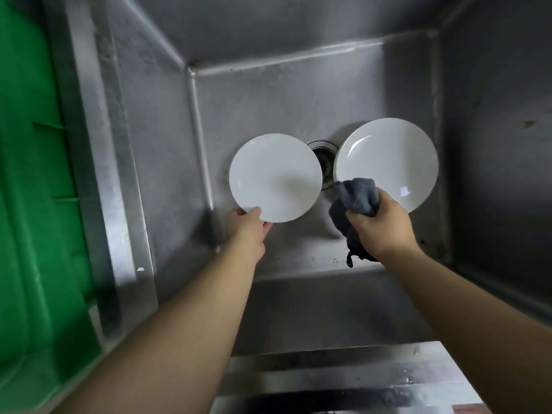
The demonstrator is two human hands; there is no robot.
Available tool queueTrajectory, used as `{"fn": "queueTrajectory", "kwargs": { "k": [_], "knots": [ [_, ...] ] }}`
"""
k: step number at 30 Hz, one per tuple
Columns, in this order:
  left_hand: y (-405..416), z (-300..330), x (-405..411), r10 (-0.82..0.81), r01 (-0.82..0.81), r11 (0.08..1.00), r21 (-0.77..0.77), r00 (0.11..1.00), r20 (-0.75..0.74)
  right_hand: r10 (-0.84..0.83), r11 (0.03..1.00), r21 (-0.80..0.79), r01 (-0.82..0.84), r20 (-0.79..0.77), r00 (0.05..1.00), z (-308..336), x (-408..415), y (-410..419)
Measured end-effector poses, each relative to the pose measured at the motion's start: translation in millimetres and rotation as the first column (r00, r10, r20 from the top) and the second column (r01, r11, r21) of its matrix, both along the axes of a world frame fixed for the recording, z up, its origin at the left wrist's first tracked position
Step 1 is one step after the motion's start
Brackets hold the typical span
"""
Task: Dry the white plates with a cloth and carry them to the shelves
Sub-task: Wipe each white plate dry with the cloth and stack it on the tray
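Two round white plates are down in a deep steel sink (155,121). My left hand (247,225) pinches the near rim of the left plate (274,176), thumb on top, and holds it over the sink floor. The right plate (388,162) lies beside the drain, on what looks like another plate beneath it. My right hand (380,227) grips a bunched dark grey cloth (357,194) at the right plate's near left edge. A tail of the cloth hangs below that hand.
The drain (324,158) sits between the two plates. A green plastic crate (33,204) stands left of the sink beyond its steel rim. The sink's front ledge (343,380) runs along the bottom of the view. No shelves are in sight.
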State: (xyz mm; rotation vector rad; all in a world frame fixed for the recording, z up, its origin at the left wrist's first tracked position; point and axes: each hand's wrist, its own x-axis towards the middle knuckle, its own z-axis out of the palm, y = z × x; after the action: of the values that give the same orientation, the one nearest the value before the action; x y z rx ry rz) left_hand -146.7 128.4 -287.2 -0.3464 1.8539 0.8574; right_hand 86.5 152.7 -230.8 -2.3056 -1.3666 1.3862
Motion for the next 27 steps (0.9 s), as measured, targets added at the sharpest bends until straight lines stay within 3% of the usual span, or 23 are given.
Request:
{"fn": "queueTrajectory", "kwargs": {
  "k": [6, 12, 20, 27],
  "knots": [
    [-1, 51, -3, 0.029, -0.033, 0.992, 0.122, 0.999, 0.035, -0.030, 1.000, 0.008, 0.030, -0.019, 0.999, 43, 6, -6],
    [-20, 118, -14, -0.065, 0.053, 0.983, 0.177, 0.996, 0.060, -0.140, 0.989, -0.061, 0.132, -0.137, 0.981, 103, 5, -14],
    [-58, 223, -14, -0.198, 0.166, 0.946, 0.279, 0.976, 0.093, -0.409, 0.912, -0.188, 0.365, -0.337, 0.848, 196, 7, -26],
    [-71, 290, -4, -0.275, 0.231, 0.880, 0.415, 0.960, 0.049, -0.334, 0.937, -0.082, 0.339, -0.489, 0.806, 263, 9, -17]
  ]
}}
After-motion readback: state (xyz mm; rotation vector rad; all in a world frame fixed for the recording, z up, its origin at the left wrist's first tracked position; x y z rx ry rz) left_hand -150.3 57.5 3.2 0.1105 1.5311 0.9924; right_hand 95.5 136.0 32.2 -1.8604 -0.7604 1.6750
